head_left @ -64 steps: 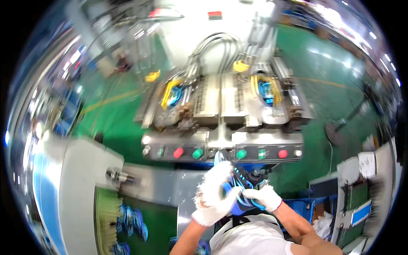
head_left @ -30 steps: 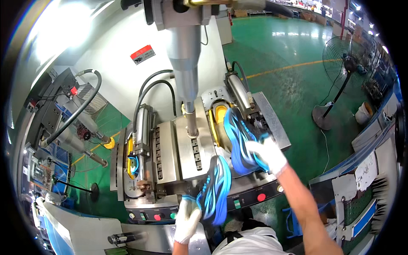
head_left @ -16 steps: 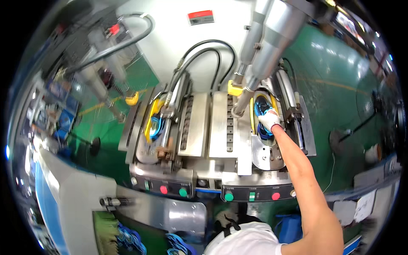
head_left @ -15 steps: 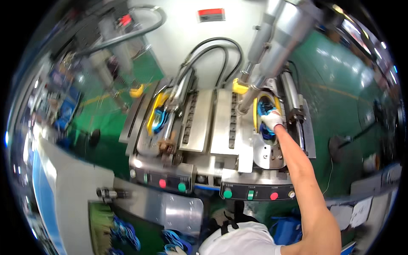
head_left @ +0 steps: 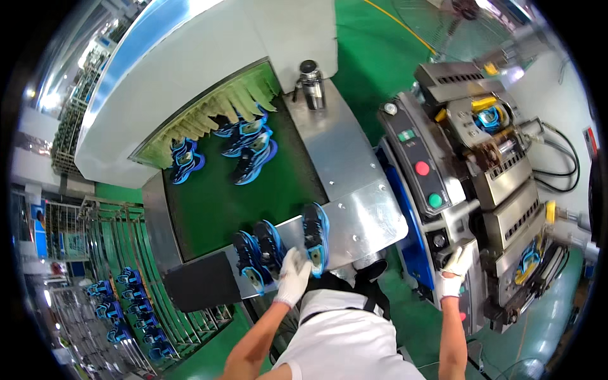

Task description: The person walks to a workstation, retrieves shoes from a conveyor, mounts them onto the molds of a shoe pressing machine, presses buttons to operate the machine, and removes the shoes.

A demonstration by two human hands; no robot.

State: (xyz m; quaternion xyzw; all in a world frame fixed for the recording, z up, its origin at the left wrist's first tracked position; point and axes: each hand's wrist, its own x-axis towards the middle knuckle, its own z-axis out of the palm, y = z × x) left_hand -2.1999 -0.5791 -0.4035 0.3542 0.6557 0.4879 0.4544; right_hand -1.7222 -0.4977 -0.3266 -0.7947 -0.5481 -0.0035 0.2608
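Note:
My left hand (head_left: 294,277), in a white glove, is beside the black and blue sneakers at the near edge of the conveyor. Its slightly blurred fingers stretch out, holding nothing I can see. A pair of sneakers (head_left: 258,248) lies just left of it, and a single sneaker (head_left: 315,231) just right. Over at the pressing machine, my gloved right hand (head_left: 455,269) reaches over the front control panel (head_left: 423,161) with fingers extended and nothing in them. Two blue shoes (head_left: 488,118), (head_left: 530,258) sit in the machine's stations between yellow clamps.
More sneakers (head_left: 253,152) lie on the green belt (head_left: 234,212) by a fringed tunnel curtain (head_left: 209,114). A steel flask (head_left: 311,85) stands on the metal side plate (head_left: 345,145). At lower left, a wheeled rack (head_left: 190,304) carries several shoes. A fan (head_left: 453,25) stands far right.
My view has swung left from the machine to the conveyor. My right hand has left the shoe in the right station and is now over the panel. The left hand shows more fully by the sneakers.

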